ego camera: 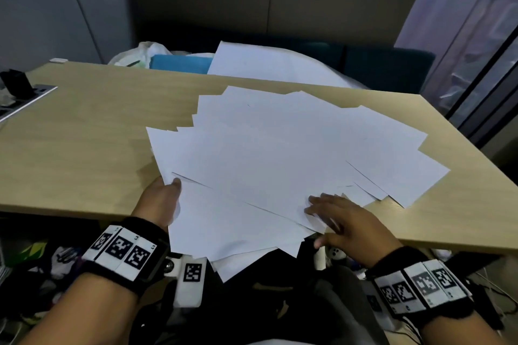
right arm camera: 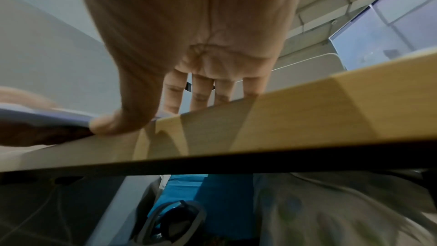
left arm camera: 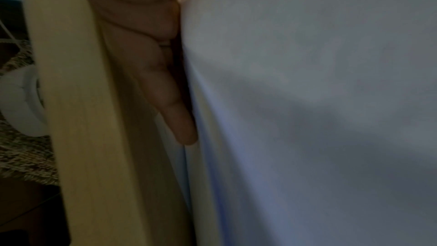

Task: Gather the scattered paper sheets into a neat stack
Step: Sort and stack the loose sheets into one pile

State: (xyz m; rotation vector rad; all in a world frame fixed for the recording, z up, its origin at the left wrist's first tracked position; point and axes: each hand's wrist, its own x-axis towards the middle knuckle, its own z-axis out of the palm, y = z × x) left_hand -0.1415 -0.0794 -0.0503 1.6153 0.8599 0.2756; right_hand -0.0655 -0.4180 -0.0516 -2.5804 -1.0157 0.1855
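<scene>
The paper sheets (ego camera: 269,154) lay fanned and overlapping across the right half of the table (ego camera: 84,134), several of them hanging over its near edge toward you. Your left hand (ego camera: 161,202) gripped the near left corner of the fan at that edge, thumb on top of the top sheet; the left wrist view showed at least one finger (left arm camera: 175,111) straight along the underside, between paper and table edge. Your right hand (ego camera: 342,221) rested on the sheets near the middle of the near edge, fingers spread and nearly straight over the paper, thumb (right arm camera: 118,122) hooked down at the table's edge against the sheet ends. Beyond the far edge stood another large white sheet (ego camera: 269,64), a blue box (ego camera: 179,63) and a white plastic bag (ego camera: 140,53). A metal power strip (ego camera: 25,101) sat at the far left corner. How many sheets lay in the fan could not be told, and the left hand's other fingers were hidden beneath the paper.
</scene>
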